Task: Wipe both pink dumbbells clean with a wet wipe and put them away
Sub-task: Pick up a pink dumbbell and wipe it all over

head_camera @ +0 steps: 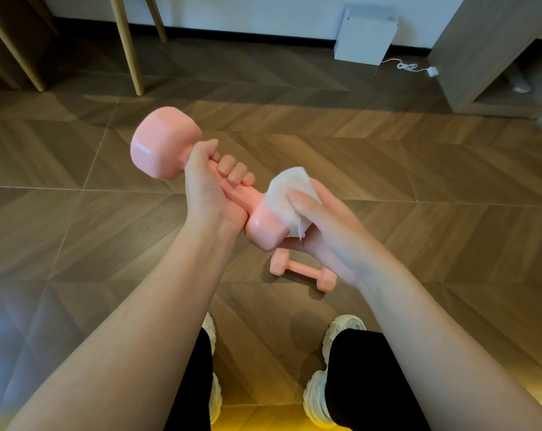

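My left hand (212,188) grips the handle of a pink dumbbell (160,144), held in the air and tilted, one head up to the left, the other down to the right. My right hand (322,225) holds a white wet wipe (289,197) wrapped over the lower head, thumb pressing on the wipe. A second pink dumbbell (303,270) lies on the wooden floor just below my hands, in front of my feet.
Wooden furniture legs (126,42) stand at the back left. A white box (366,35) leans on the wall with a white cable (409,67) beside it. A grey cabinet (493,51) stands at the right. My white shoes (322,396) are at the bottom.
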Demonstrator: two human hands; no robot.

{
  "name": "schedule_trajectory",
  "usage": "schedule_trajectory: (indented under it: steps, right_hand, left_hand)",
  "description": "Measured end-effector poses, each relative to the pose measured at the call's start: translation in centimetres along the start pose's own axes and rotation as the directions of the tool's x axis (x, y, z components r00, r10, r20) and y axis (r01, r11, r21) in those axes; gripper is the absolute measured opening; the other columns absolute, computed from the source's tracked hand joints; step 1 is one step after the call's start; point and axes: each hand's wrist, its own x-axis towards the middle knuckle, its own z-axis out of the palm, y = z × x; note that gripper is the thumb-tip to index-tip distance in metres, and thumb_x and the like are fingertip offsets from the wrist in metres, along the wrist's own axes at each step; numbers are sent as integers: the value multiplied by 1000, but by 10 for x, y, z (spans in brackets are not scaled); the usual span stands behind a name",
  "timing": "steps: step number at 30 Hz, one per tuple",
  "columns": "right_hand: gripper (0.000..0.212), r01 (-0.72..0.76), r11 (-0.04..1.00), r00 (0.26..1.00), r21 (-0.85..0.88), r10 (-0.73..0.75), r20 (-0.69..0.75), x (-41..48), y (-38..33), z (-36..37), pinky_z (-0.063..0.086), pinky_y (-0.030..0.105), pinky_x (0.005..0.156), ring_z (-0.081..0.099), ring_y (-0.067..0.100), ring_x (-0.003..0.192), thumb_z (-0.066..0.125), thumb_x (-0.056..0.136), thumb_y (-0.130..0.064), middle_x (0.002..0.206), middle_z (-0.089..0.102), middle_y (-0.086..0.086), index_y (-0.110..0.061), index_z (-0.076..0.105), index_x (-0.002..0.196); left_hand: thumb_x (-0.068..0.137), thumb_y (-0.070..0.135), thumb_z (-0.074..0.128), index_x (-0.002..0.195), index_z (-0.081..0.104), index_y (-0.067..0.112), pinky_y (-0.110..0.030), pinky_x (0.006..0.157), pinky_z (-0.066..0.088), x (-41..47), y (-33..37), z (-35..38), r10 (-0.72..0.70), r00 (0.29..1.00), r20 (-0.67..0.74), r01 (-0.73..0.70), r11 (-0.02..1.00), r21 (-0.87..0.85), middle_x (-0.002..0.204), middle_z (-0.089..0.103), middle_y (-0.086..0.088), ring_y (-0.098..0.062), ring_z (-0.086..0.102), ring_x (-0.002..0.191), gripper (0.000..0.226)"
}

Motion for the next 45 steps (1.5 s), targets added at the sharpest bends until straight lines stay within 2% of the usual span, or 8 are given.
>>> schedule_trajectory:
  steps: [2, 7, 16, 23, 27, 34, 38, 45]
  right_hand:
    - [49, 8, 997, 997, -74, -3, 75, -4, 2, -3, 52, 55, 75, 66, 20, 77, 68, 83, -27, 114, 64, 8, -22, 55, 130]
    - [51, -45, 988, 988, -145, 22, -153, -1, 10, 12, 46, 71, 70, 64, 15, 56, 76, 71, -43, 116, 68, 13, -29, 58, 117]
    - [47, -358, 914, 933, 192, 344, 105, -8, 9, -1, 57, 50, 88, 60, 50, 114, 56, 93, -30, 131, 57, 31, -7, 51, 133]
    - [27, -360, 919, 898, 162, 389, -208, 7, 26, 13, 60, 46, 72, 68, 31, 97, 51, 95, -20, 119, 68, 20, -12, 59, 119]
    - [34, -375, 915, 915, 152, 391, -100, 5, 21, 3, 60, 48, 73, 66, 36, 103, 50, 95, -20, 127, 63, 24, -11, 56, 128]
    - [18, -355, 895, 924, 270, 380, -48, -4, 27, 5, 60, 45, 70, 68, 28, 84, 50, 95, -11, 99, 70, 17, -6, 63, 107]
    - [17, -353, 877, 908, 328, 406, -109, 0, 30, 10, 61, 43, 65, 68, 35, 90, 48, 98, -16, 92, 71, 18, -6, 60, 106]
    - [26, -396, 838, 888, 375, 454, -77, 6, 34, 10, 56, 52, 81, 61, 42, 119, 42, 101, -18, 123, 66, 23, -5, 58, 117]
  left_hand:
    - [93, 18, 49, 66, 31, 20, -23, 45, 25, 0, 0, -1, 0, 1000, 4, 0, 1000, 0, 50, 23, 7, -10, 22, 42, 33]
    - [94, 18, 48, 66, 30, 19, -23, 42, 26, -3, -3, 0, -8, 999, 42, 6, 998, 59, 49, 22, 6, -11, 21, 41, 34]
    - [93, 16, 53, 68, 39, 18, -26, 50, 37, -2, -6, 0, 41, 985, 165, -85, 960, 267, 52, 35, 2, -13, 36, 45, 29]
    - [90, 5, 58, 51, 38, 15, -28, 47, 24, -8, -20, -2, 61, 977, 206, -149, 884, 443, 43, 32, -2, -16, 30, 40, 45]
    - [91, 1, 55, 52, 37, 14, -27, 46, 23, -12, -16, 0, 7, 944, 331, -175, 859, 482, 42, 31, -2, -15, 29, 39, 45]
    - [88, 28, 68, 82, 56, 11, -29, 56, 42, -14, -18, -6, 127, 950, 287, -289, 711, 641, 62, 50, -2, -14, 48, 55, 21]
    - [82, 57, 65, 102, 57, 15, -29, 64, 50, -16, -24, -3, 155, 956, 251, -290, 647, 705, 81, 60, 2, -11, 57, 67, 48]
    - [97, 56, 45, 90, 54, 9, -27, 49, 39, -19, -23, 1, 20, 927, 374, -275, 716, 642, 72, 54, -2, -13, 47, 55, 48]
